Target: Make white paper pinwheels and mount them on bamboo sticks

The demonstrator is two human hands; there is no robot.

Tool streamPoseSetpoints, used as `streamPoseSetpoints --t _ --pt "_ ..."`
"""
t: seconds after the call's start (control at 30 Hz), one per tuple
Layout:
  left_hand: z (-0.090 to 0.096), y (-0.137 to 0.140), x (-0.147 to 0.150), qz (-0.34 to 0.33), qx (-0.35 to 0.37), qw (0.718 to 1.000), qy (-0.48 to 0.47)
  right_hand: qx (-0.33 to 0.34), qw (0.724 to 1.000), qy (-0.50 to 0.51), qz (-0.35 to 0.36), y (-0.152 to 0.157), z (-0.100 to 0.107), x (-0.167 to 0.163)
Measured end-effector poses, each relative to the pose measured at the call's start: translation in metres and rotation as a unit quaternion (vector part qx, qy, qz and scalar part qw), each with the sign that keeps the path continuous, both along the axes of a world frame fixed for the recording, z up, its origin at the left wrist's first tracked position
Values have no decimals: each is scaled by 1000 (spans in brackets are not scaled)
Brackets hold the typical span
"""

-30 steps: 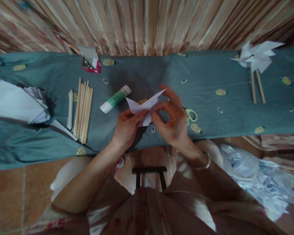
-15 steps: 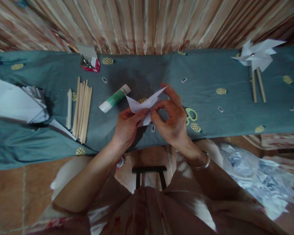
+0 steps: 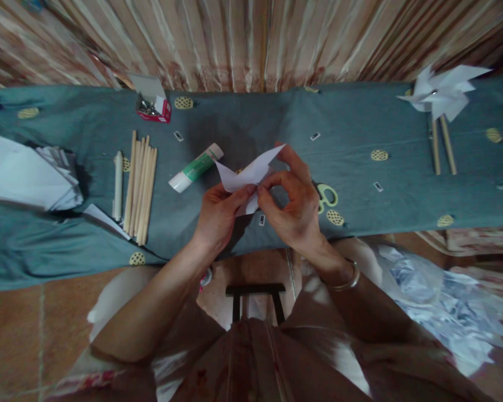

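Note:
Between my two hands, above the middle of the table, is a folded white sheet of paper [image 3: 246, 177] with two points standing up and a lower part showing below my fingers. My left hand [image 3: 217, 216] is closed on its left side, thumb across the front. My right hand [image 3: 294, 205] pinches the paper's centre between thumb and forefinger, its other fingers raised behind. Whether something small sits in that pinch is hidden. Just left of the paper lies a glue stick [image 3: 196, 167] with a green label. Green-handled scissors [image 3: 327, 196] lie partly hidden beside my right hand.
Wooden sticks [image 3: 141, 190] and a pale tube [image 3: 118, 187] lie left, near a paper stack [image 3: 23, 176]. Behind them stands an open box of metal pins [image 3: 153, 109]. A finished paper pinwheel [image 3: 440, 94] with sticks lies far right. A bag of paper scraps [image 3: 440, 301] sits below the table edge.
The paper's right point has tipped up slightly and its front face shows a little more. Both hands keep the same grip and place.

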State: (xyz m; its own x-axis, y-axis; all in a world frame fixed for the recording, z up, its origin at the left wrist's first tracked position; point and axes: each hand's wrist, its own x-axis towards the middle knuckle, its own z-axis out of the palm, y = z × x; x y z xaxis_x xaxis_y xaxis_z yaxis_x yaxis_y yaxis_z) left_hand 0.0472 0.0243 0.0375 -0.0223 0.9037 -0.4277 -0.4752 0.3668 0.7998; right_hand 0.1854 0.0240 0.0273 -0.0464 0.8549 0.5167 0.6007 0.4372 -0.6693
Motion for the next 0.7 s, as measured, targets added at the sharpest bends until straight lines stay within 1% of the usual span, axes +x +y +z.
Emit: streamPoseSetpoints --t 0.17,0.27,0.43,0.57,0.7 --pt "0 0 0 -6 -5 1000 1 -15 1000 -6 4 0 0 1" --pt "-1 0 0 -6 -2 1000 4 -10 1000 -4 3 0 0 1" --pt "-1 0 0 -10 22 1000 -5 -9 1000 -6 -3 -1 0 0" --pt "1 0 0 -8 10 1000 15 -14 1000 -6 -4 -1 1 -1" --pt "2 0 1 -3 8 1000 17 -5 1000 -5 -4 -1 0 -1"
